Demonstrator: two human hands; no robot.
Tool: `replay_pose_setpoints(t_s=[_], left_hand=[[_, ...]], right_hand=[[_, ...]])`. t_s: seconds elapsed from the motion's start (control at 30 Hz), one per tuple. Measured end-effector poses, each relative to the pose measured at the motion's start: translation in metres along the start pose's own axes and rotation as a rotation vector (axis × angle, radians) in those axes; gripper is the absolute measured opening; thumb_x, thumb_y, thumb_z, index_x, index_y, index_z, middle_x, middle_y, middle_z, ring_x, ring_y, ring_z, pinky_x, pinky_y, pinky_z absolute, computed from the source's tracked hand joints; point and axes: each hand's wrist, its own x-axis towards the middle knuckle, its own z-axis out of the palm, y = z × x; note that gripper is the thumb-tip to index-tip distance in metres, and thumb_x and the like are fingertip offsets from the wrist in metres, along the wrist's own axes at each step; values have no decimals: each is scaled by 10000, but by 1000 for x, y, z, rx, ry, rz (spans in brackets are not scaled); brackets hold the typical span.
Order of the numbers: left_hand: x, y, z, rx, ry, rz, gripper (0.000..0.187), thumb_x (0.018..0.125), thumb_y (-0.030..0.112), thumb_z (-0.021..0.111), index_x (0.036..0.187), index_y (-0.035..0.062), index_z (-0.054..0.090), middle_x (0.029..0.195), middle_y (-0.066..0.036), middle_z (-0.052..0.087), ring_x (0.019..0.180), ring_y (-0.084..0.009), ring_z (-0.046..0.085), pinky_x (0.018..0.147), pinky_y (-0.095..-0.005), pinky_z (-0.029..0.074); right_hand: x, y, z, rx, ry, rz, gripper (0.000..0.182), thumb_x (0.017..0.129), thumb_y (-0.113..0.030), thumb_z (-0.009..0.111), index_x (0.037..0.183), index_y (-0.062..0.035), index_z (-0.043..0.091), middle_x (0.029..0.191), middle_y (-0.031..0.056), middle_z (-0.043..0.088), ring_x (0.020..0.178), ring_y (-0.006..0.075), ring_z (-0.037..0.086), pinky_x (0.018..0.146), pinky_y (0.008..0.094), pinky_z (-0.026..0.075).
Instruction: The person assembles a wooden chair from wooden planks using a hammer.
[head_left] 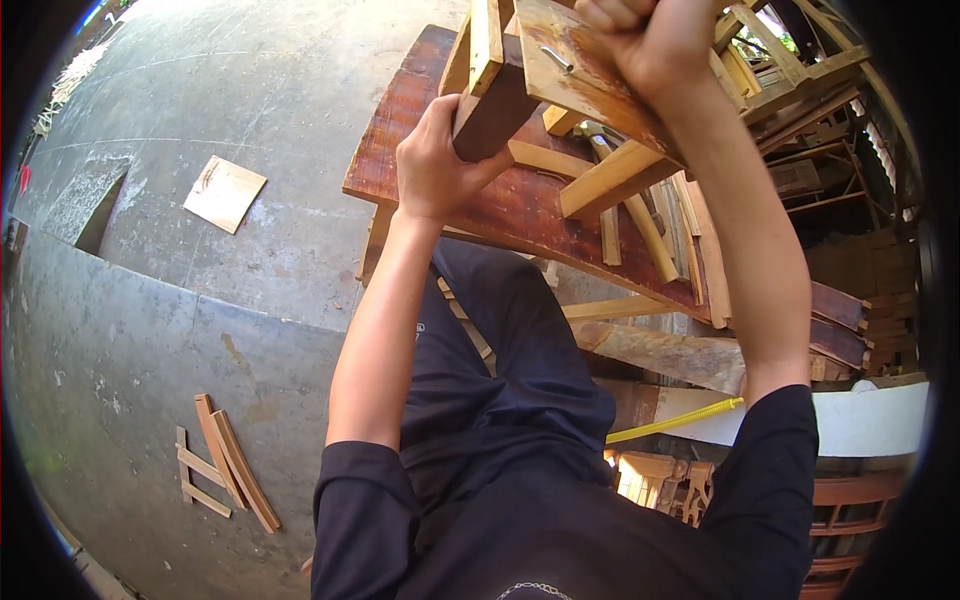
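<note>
My left hand [440, 165] is wrapped round the lower end of a dark wooden block [497, 110], its thumb along the near side. A pale wood strip [486, 45] stands against the top of this block. Just right of it is a stained wooden board [590, 75] with a small metal pin [556, 60] on its face. My right hand [665, 45] is closed in a fist at the board's upper right; what lies inside the fingers is hidden. Below both hands is a reddish-brown wooden bench [410, 130], where a hammer [597, 138] lies partly covered by wood pieces.
Wooden sticks [650, 235] lie on the bench's right part. Stacked wooden frames [800, 70] stand at upper right. A yellow rod [675, 420] is beside my right arm. On the concrete floor [290, 170] lie a square board [225, 194] and several wood strips [230, 460].
</note>
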Motion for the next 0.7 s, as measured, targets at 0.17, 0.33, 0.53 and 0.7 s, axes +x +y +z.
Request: replay_pose_setpoints(t_s=[0.17,0.33,0.53,0.7], left_hand=[[1,-1,-1,-2,5,6,489,726,246,882,1105,71,629,934,-146,739,832,-340,752,719,-421,607],[-1,-4,0,4,-5,-1,566,688,292,897,1142,85,631,981,-130,735,862,-358,741,728,-436,616],[-3,-4,2,-18,-2,5,548,684,304,895,1111,87,629,966,-134,726,841,-364,733,710,-437,612],[-1,-5,-2,-7,-14,4,526,699,230,905,1124,79,634,959,-134,746,857,-325,757,744,-409,609]], right_hand=[[4,-5,2,19,-27,117,457,1067,-314,278,620,-249,213,502,-77,143,399,108,127,399,294,183],[32,-130,6,-52,168,-500,446,1093,-217,192,648,-211,221,547,-47,153,443,107,126,407,286,163],[-1,6,1,-53,16,84,474,1075,-372,292,623,-250,220,510,-87,147,405,104,137,389,276,177],[9,-36,12,-59,-51,-64,464,1104,-290,238,644,-237,229,539,-82,143,422,89,128,400,279,176]])
